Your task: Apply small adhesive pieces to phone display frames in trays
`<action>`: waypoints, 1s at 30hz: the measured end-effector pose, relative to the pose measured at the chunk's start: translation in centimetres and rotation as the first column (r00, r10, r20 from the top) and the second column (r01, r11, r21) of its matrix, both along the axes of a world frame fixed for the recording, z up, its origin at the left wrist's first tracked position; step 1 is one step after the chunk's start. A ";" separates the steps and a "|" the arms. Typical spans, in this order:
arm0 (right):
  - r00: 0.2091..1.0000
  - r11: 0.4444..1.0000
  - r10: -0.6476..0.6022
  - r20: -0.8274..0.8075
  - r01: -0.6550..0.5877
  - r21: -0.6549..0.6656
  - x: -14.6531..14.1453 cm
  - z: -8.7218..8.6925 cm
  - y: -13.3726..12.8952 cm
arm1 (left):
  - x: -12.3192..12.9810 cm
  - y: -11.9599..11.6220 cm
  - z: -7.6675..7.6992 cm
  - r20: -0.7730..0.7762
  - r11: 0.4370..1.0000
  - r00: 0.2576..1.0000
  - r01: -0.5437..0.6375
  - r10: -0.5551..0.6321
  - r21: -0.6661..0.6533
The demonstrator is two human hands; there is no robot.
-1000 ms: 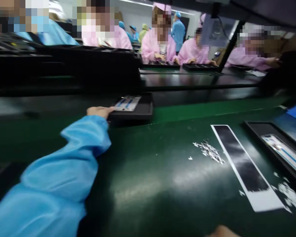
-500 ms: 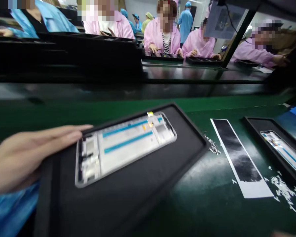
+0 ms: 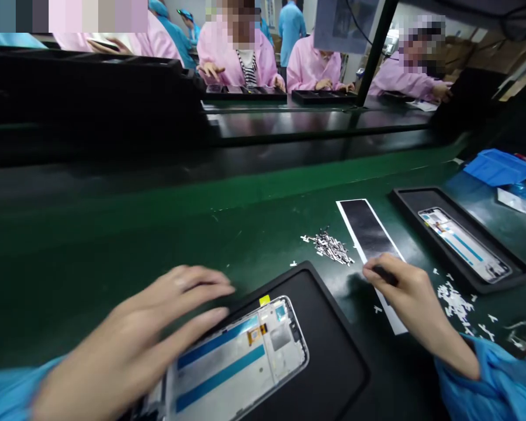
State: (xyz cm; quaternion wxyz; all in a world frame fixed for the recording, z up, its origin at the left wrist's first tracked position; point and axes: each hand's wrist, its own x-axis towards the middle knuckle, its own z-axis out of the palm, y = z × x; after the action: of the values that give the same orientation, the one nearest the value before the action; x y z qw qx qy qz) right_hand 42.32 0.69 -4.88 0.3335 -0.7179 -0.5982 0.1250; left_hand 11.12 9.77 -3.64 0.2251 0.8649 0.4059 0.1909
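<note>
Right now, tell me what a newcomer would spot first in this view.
A phone frame with blue strips lies in a black tray at bottom centre, the left hand spread open at its left. To its right, the right hand pinches a small dark tool over a black-and-white strip, beside a heap of tiny metal pieces on the green bench. A second frame sits further right in its own tray.

Green workbench [image 3: 158, 225], distant cardboard boxes [image 3: 491, 55]

Matt plastic tray [image 3: 331, 368], glossy green bench top [image 3: 127, 234], smooth metal phone frame [image 3: 296, 345], crinkled blue cloth sleeve [image 3: 495, 386]
</note>
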 end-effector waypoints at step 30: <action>0.696 0.979 -0.163 -0.699 0.204 -0.025 -0.8 0.7 -1.6 | 17.9 -0.2 2.0 0.316 0.795 0.939 0.293 -0.135 -0.532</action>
State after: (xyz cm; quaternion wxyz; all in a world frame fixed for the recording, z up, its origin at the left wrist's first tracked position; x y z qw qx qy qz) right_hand 41.51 -0.87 -4.18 0.5643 -0.6642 -0.3569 0.3362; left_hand 29.02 9.58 -1.67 0.5456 0.7650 0.3094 0.1462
